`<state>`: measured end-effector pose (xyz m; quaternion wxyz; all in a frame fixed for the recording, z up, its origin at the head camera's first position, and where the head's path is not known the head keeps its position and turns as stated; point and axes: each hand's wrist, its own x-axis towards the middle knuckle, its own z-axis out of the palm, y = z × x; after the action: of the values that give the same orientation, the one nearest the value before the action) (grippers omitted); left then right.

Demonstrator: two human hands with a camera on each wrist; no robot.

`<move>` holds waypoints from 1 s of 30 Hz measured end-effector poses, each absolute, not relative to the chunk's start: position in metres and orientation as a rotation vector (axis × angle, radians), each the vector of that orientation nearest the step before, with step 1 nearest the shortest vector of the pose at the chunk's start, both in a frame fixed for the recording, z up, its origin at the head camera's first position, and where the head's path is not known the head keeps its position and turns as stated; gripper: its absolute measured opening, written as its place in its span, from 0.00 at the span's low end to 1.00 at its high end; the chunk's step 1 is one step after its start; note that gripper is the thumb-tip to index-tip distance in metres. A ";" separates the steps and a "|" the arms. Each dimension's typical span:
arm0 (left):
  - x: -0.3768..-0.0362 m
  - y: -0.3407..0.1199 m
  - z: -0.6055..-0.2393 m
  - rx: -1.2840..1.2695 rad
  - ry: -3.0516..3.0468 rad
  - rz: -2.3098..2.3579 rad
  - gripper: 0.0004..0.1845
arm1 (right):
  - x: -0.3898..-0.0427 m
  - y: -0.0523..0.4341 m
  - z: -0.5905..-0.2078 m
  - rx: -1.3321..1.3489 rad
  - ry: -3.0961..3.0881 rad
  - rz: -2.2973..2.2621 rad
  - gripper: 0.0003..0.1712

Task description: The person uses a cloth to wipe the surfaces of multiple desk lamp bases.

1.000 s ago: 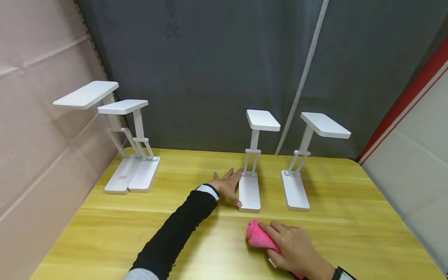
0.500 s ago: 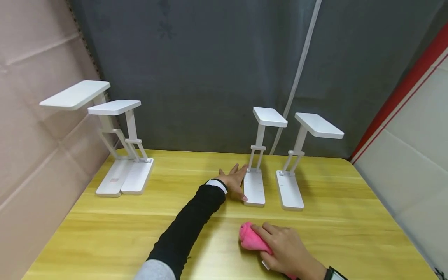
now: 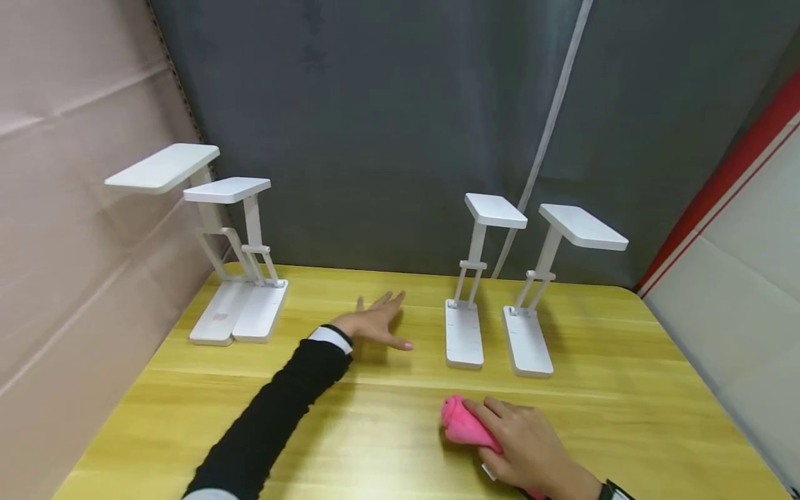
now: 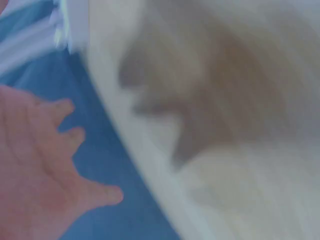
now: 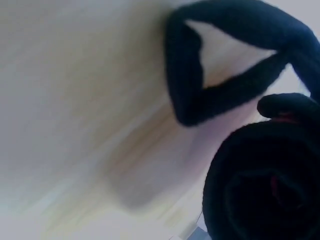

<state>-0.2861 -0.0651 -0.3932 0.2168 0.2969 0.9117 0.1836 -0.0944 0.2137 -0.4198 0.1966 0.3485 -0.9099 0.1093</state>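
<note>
My left hand [image 3: 375, 323] hovers over or rests on the table with its fingers spread and nothing in it; the left wrist view shows the same hand [image 4: 35, 170] with its palm bare. To its right, apart from it, stands a white folding desk lamp [image 3: 464, 333], unfolded upright. Another such lamp [image 3: 528, 340] stands just right of that one. Lower down, my right hand [image 3: 528, 444] grips a rolled pink cloth [image 3: 465, 422] with a small white tag. A dark roll [image 5: 265, 185] with a dark strap loop [image 5: 225, 102] fills part of the right wrist view.
Two more white desk lamps stand close together at the table's left edge, a taller one [image 3: 215, 316] and a shorter one [image 3: 262, 312]. The wooden table [image 3: 350, 430] is backed by a grey curtain [image 3: 375, 139], with a pale pink sheet [image 3: 69, 278] on the left.
The middle lamp has shifted right, closer to the rightmost lamp, with my left hand at its base. Since then my left hand has moved left, away from it. The right hand keeps its grip.
</note>
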 end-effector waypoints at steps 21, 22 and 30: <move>-0.298 -0.285 -0.415 0.390 2.877 0.497 0.34 | -0.081 0.242 -0.415 0.859 -2.583 0.268 0.33; -0.297 -0.287 -0.415 0.364 2.866 0.468 0.34 | -0.081 0.240 -0.415 0.859 -2.587 0.270 0.33; -0.284 -0.291 -0.412 0.351 2.907 0.415 0.33 | -0.087 0.231 -0.417 0.850 -2.608 0.303 0.32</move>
<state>-0.2836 -0.2911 -0.4124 0.0920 0.1183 0.9788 0.1398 -0.0871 0.2314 -0.4173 0.1895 0.3024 -0.9279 0.1078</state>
